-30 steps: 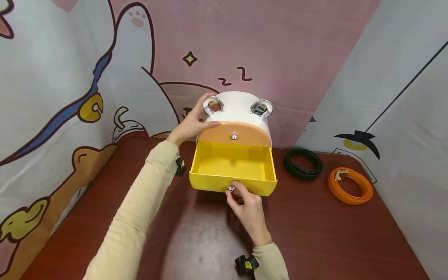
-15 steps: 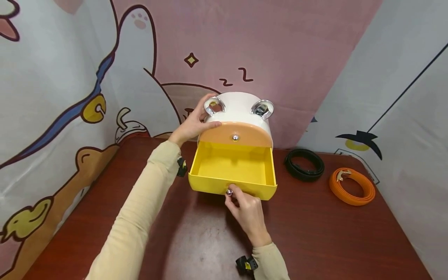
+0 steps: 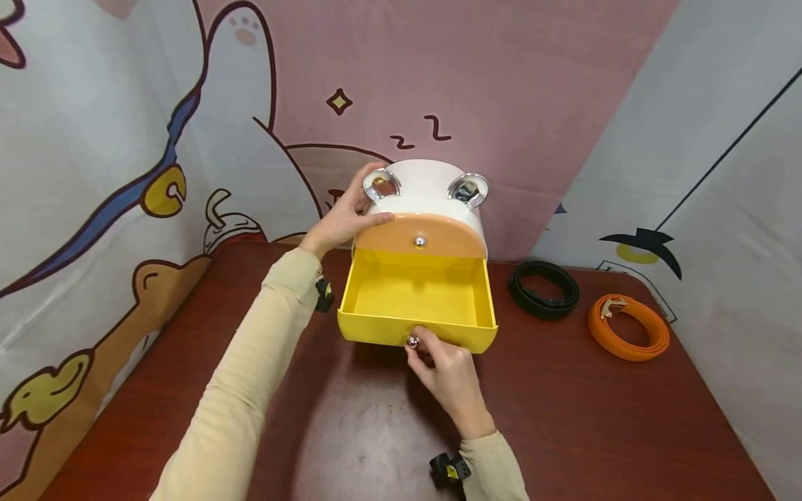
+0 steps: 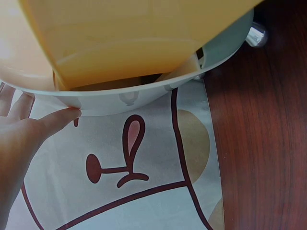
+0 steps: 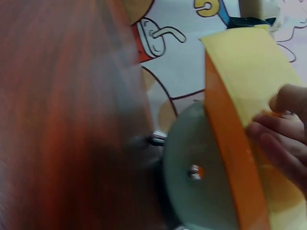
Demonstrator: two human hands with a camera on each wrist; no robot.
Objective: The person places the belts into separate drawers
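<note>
A small white drawer cabinet [image 3: 427, 186] with two chrome-ringed eyes stands at the back of the table. Its upper drawer front [image 3: 401, 233] is orange, in place, with a silver knob. Below that, the yellow drawer [image 3: 376, 330] sticks far out toward me, its bare floor showing. A green bottom drawer front [image 5: 206, 196] appears in the right wrist view. My left hand [image 3: 341, 221] grips the cabinet's left side, thumb on the front edge and fingertips partly hidden behind an eye. My right hand [image 3: 450, 372] pinches the yellow drawer's silver knob [image 3: 412, 341] between thumb and finger.
To the right lie a coiled black belt [image 3: 544, 290] and, farther right, a coiled orange belt [image 3: 628, 327] with a pale buckle. Beneath everything is a dark red-brown wooden table [image 3: 583, 424]. A cartoon-printed cloth [image 3: 501, 90] hangs close behind the cabinet.
The yellow drawer has come slightly farther out toward me, with my right hand on its knob throughout. My left hand stays on the cabinet's side.
</note>
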